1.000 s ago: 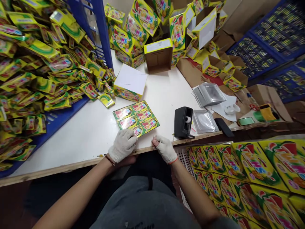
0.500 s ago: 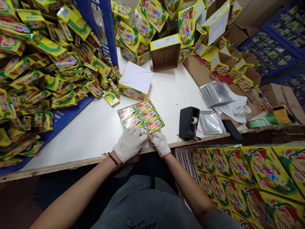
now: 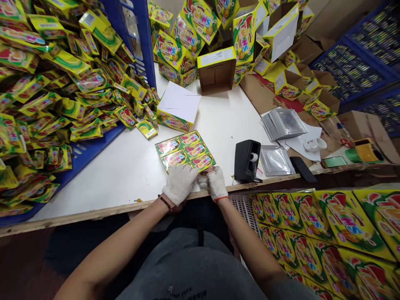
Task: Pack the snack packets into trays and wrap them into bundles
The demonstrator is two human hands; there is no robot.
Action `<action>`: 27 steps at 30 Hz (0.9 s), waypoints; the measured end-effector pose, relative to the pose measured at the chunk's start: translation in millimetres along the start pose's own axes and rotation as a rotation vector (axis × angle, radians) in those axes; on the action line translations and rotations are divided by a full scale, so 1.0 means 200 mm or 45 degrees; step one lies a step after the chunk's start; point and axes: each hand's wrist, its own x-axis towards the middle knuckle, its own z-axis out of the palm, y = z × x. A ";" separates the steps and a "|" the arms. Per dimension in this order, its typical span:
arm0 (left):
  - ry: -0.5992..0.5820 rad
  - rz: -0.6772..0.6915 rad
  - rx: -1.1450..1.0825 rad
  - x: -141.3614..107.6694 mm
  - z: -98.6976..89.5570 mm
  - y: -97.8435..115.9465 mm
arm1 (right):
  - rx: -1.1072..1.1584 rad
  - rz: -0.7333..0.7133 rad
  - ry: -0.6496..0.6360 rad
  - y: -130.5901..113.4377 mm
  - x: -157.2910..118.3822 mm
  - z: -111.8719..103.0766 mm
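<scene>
Pack (image 3: pixel 186 152) of small yellow-green boxes lies flat on the white worktop (image 3: pixel 121 173), near the front edge, set at an angle, printed faces up. Left hand (image 3: pixel 178 183), in a white glove, is back up at the pack's near edge; fingers bent and close together, tips partly hidden, can't tell if they pinch anything. Right hand (image 3: pixel 215 181), glove with bare fingertips, is at the pack's near right corner, just beside the left; fingers curled in, can't tell if they grip the pack or only touch it. Dark bead bracelet (image 3: pixel 165 203) on left wrist, orange band (image 3: pixel 221 198) at right glove cuff.

Behind the pack: white-topped box (image 3: pixel 179 102), small loose box (image 3: pixel 146 129) beside it. Farther back, open box (image 3: pixel 217 75) with brown inside, in front of piled cartons (image 3: pixel 183 37). Left: blue basket (image 3: pixel 142 46), heaped with small boxes (image 3: pixel 90 81). Right of the pack: black tape dispenser (image 3: pixel 243 160), then clear tray (image 3: pixel 276 160), flat black object (image 3: pixel 302 168), stack of clear trays (image 3: pixel 285 124) behind, white roll or cup (image 3: pixel 314 145) on paper. Lower right, below worktop level: rows of yellow boxes (image 3: pixel 340 218) beside a pale basket (image 3: pixel 245 210).
</scene>
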 end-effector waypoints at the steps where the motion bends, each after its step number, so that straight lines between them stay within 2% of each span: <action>1: -0.006 0.048 -0.039 0.01 -0.02 -0.04 | 0.008 -0.033 0.018 -0.01 0.01 0.00; 4: 0.107 0.080 -0.140 0.04 -0.08 -0.25 | -0.103 -0.194 0.024 -0.09 0.12 0.00; 6: 0.282 -0.024 -0.139 0.05 -0.09 -0.42 | -0.211 -0.234 -0.070 -0.17 0.25 -0.01; 8: 0.343 -0.061 -0.186 0.01 -0.06 -0.55 | -0.337 -0.228 -0.182 -0.26 0.40 0.00; 10: 0.326 -0.039 -0.262 -0.07 0.00 -0.58 | -0.508 -0.295 -0.199 -0.35 0.52 0.03; 13: 0.362 -0.055 -0.199 -0.21 0.10 -0.47 | -0.858 -0.556 -0.099 -0.45 0.58 0.10; 16: 0.356 0.001 -0.068 -0.30 0.15 -0.35 | -1.260 -0.894 -0.032 -0.44 0.48 0.15; 19: 0.295 0.238 -0.083 -0.29 0.13 -0.34 | -1.501 -1.206 -0.141 -0.34 0.28 0.14; 23: 0.307 0.494 -0.117 -0.21 0.09 -0.41 | -1.510 -1.470 -0.141 -0.11 0.03 0.05; 25: 0.402 0.563 -0.077 -0.19 0.10 -0.43 | -1.457 -1.619 -0.175 0.00 -0.04 -0.01; 27: 0.508 0.610 -0.037 -0.17 0.12 -0.43 | -1.370 -1.734 -0.277 0.06 -0.07 -0.11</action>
